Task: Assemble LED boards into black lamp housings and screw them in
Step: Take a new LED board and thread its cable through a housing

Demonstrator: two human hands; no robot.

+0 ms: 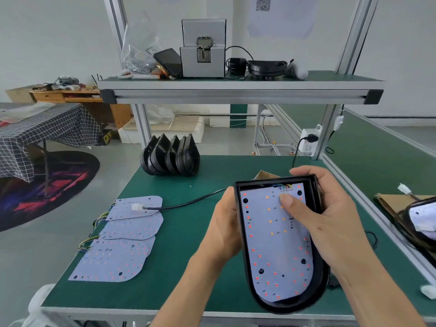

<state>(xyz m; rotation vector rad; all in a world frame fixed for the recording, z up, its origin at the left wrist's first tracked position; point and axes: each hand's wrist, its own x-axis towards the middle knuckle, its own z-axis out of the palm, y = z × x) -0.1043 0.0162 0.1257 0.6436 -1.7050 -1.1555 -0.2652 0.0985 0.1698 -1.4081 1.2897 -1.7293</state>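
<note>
Housing (278,300) between my palms: black plastic, matt. LED board (276,241) under my right thumb (289,201): smooth, pale, satin. Bench mat (188,232) below my fingers: green, matt. Frame rail (236,93) beyond them: brushed aluminium.

Both forearms bare, reaching in from below. Left hand (225,228): palm turned inward, fingers curled out of sight behind what it holds. Right hand (328,215): fingers wrapped over the far edge, thumb (291,204) extended, pad pressing flat.
</note>
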